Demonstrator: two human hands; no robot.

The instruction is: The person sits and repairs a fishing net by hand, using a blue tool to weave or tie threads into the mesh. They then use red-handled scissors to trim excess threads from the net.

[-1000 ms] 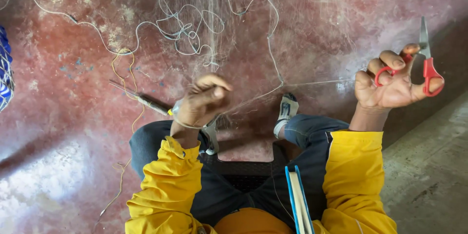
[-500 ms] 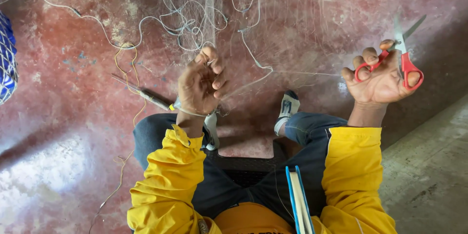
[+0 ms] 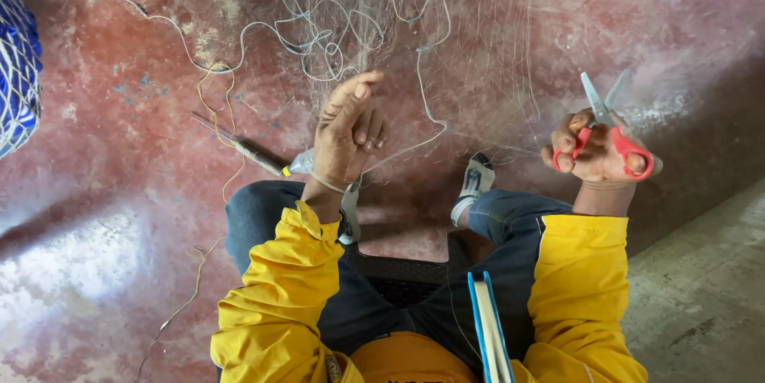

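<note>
Tension matters, I judge: left hand [image 3: 348, 132], fingers loosely curled in the net [image 3: 414, 40] spread to the floor's far edge, should pull one strand taut before the right hand [image 3: 599, 156], gripping open scissors [image 3: 610, 124], cuts.

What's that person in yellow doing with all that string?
A person sits over a red floor with a fine net spread in front. The left hand is raised into the net's threads, fingers partly curled. The right hand holds red scissors, blades open, off to the side. A thin tool lies on the floor by the left knee.
</note>
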